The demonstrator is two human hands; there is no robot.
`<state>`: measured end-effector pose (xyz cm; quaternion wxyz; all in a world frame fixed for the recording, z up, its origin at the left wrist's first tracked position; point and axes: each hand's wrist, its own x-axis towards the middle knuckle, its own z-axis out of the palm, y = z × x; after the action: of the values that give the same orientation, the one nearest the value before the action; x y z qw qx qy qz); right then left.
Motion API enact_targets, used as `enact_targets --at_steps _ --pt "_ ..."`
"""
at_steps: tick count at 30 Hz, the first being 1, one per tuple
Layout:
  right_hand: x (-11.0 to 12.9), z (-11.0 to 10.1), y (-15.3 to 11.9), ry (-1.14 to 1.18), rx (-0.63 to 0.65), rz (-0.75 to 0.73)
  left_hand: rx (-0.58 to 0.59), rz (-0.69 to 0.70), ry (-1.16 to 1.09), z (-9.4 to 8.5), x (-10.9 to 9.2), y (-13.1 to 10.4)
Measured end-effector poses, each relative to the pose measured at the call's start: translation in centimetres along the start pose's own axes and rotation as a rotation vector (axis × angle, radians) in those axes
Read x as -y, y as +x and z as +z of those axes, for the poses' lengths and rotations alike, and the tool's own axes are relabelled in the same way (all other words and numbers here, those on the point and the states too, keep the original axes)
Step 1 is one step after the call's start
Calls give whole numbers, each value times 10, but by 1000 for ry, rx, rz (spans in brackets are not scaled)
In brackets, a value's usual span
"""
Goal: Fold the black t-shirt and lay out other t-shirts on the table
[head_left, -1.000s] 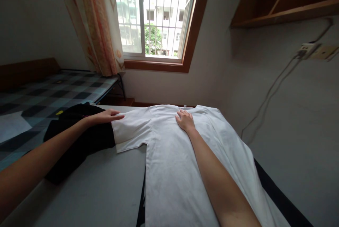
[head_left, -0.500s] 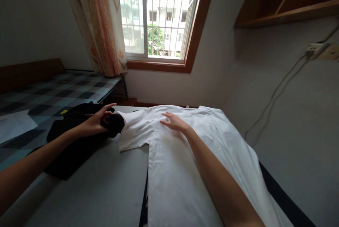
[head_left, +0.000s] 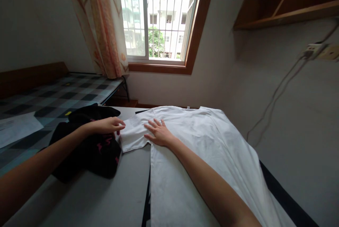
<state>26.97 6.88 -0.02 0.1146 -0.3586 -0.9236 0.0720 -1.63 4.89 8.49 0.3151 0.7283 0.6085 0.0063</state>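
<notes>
A white short-sleeved shirt [head_left: 185, 156] lies spread out over the table, its left sleeve [head_left: 134, 137] stretched toward the left. My left hand [head_left: 108, 125] is at the outer edge of that sleeve, fingers bent and pinched on the hem. My right hand [head_left: 159, 133] rests flat, fingers spread, where the sleeve meets the body of the shirt. Beneath and beside my left hand sits a crumpled black cloth with pink marks [head_left: 92, 156], partly hidden by my forearm.
The white table [head_left: 116, 198] has a dark gap along it beside the shirt. A checked bed [head_left: 87, 91] with a paper sheet [head_left: 19, 128] stands to the left. A curtain [head_left: 104, 33] hangs by the window, and cables [head_left: 274, 100] run down the right wall.
My left hand has let go of the black cloth, which dropped toward me, and moved to the sleeve hem. My right hand has shifted left and lies flat on the shirt.
</notes>
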Motion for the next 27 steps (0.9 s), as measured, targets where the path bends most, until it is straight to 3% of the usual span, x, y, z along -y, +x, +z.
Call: enact_targets --at_steps 4,7,10,13,19,22,27 --pt "-3 2 1 35 -41 -3 -267 -70 314 11 -14 52" --pt "-5 3 2 65 -67 1 -306 -159 408 17 -13 82" --pt "-7 5 2 77 -78 -3 -367 -246 347 25 -10 97" --pt "-8 7 3 84 -87 -6 -496 -297 272 33 -11 101" --pt "-14 2 5 77 -129 2 -608 -215 168 29 -15 94" --pt "-20 -5 2 38 -155 62 -595 -284 291 33 -15 92" --pt "-31 -9 -3 13 -40 157 -561 -319 403 50 -16 97"
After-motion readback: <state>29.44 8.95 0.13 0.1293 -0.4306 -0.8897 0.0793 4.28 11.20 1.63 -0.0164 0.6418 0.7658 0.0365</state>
